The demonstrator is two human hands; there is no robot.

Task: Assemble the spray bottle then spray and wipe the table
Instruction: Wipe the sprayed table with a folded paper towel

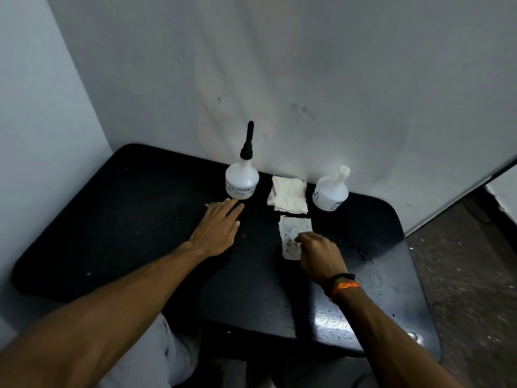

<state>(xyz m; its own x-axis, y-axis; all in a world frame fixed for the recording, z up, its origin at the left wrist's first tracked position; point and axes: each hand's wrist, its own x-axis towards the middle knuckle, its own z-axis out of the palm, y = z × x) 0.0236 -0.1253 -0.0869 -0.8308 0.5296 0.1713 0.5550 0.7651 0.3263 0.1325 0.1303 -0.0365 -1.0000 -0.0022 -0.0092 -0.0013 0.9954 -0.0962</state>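
Wiping stage, judging by wet sheen at 4 o'clock on table (pixel 112 233).

- Right hand (pixel 321 256): fingers curling on soiled wipe (pixel 293 236), table centre.
- Left hand (pixel 218 228): fingers lying straight, flat on table, tips just beside spray bottle (pixel 242 180) at 11 o'clock.
- Open bottle (pixel 331 193) standing at 1 o'clock; folded cloth (pixel 288 194) lying between bottles.

Risks: left fingertips nudging, toppling tall bottle; dirty wipe smearing grime; wide stroke knocking uncapped bottle, possibly spilling contents.

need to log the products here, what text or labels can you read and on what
"SPRAYER": a word in the top line of the label on the left bottle with the black top; the rest of that label is too blurred to read.
Label on the right open-necked bottle: dark marks and a box, too small to read.
Orange wristband: markings illegible.
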